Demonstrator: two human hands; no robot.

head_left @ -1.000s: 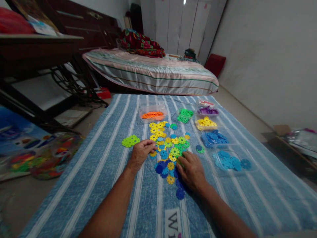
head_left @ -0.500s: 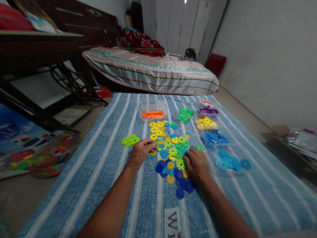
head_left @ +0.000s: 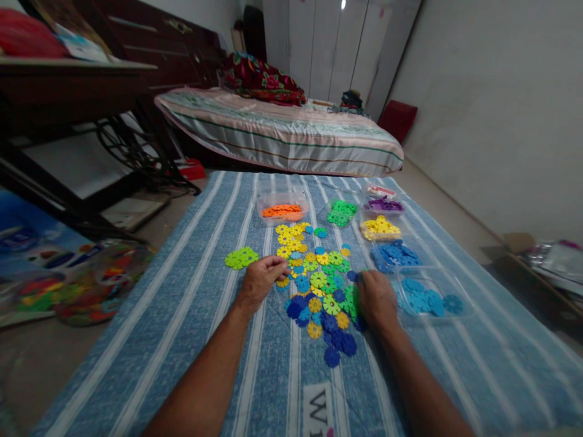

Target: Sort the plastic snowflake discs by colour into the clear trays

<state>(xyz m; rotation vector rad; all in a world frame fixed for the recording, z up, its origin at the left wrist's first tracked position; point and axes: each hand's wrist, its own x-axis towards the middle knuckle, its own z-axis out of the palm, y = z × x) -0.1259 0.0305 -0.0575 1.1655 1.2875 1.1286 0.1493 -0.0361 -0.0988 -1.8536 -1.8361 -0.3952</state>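
A mixed heap of notched plastic discs point(head_left: 318, 279) in yellow, green and blue lies between my hands. At its left edge my left hand point(head_left: 263, 276) has thumb and fingers pinched together; anything between them is too small to make out. A bunch of lime-green discs point(head_left: 241, 258) lies just beyond that hand. On the heap's right side my right hand point(head_left: 377, 298) is curled, knuckles up, close to green and dark blue discs. Its fingertips are hidden, so what it grips cannot be seen. Dark blue discs point(head_left: 336, 340) are grouped at the near end.
Clear containers hold sorted discs: orange point(head_left: 282, 211), green point(head_left: 341, 212), purple point(head_left: 384, 204), yellow point(head_left: 381, 227), blue point(head_left: 397, 255) and light blue point(head_left: 423, 297). All rest on a striped blue cloth point(head_left: 191, 340). Behind stands a bed point(head_left: 282, 133); a treadle table point(head_left: 68, 73) is at left.
My right hand has shifted right, off the heap's edge, uncovering green and blue discs. The left hand keeps its pinch in nearly the same place.
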